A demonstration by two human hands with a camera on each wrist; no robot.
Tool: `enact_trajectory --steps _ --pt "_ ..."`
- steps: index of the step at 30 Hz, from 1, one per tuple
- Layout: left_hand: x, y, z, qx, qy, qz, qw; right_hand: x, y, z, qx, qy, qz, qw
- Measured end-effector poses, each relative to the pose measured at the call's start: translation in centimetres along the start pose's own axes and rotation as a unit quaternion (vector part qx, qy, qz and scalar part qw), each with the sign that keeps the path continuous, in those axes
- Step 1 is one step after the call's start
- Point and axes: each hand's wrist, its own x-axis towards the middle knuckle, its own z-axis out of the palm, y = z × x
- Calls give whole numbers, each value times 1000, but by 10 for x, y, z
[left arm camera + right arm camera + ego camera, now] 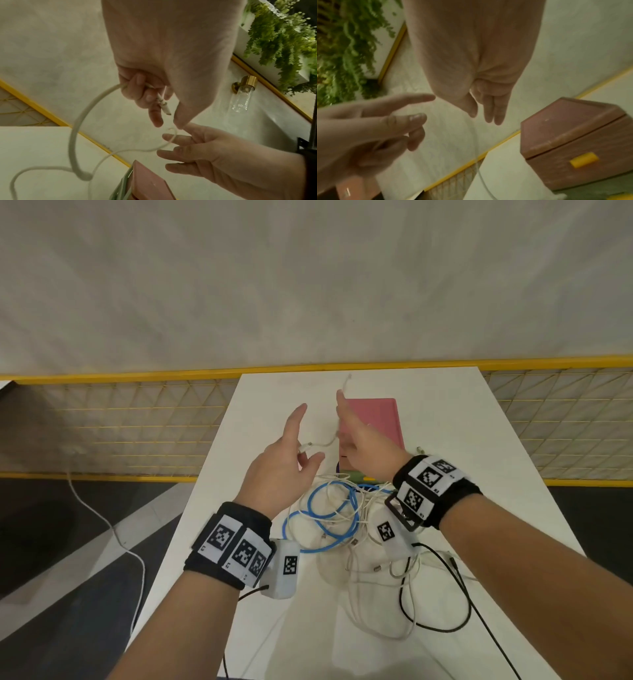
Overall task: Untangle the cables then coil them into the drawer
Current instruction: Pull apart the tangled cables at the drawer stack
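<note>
Both hands are raised over the white table (462, 440). My left hand (291, 453) curls its lower fingers round a white cable (89, 115) just behind the plug (164, 106), with index finger and thumb stretched out. The thin far end of that cable (171, 136) threads across the straight fingers of my right hand (356, 436) and sticks up past its fingertips. A pink drawer box (373, 422) with a yellow handle (583, 159) stands behind the hands. A tangle of blue cable (329, 508), white cables (363, 570) and black cable (442, 628) lies under my wrists.
A yellow mesh fence (137, 422) runs behind and beside the table. One white lead (102, 518) trails over the dark floor on the left. A brass wall lamp (243, 93) and green plants (283, 40) are up on the wall.
</note>
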Motion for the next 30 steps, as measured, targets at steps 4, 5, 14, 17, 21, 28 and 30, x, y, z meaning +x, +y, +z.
enact_trajectory --steps 4,5,14,17,21,28,30 --pt "-6 -10 9 -72 -2 -16 997 -7 24 17 -55 -35 -8 998" --pt "-7 -13 14 -75 -2 -17 997 -13 35 23 -95 -41 -14 995" --pt "-31 -16 56 -224 -65 -67 970 -79 89 68 -327 -263 67 905" --pt "-36 -10 65 -274 -76 -96 954 -85 99 76 -353 -241 47 903" --pt "-39 -6 70 -308 -75 -129 940 -89 102 76 -306 -183 30 934" --pt "-41 -4 81 -219 -56 -112 968 -89 78 56 -100 40 -15 994" --pt "-39 1 85 -232 -58 -123 963 -88 70 52 -59 71 -33 995"
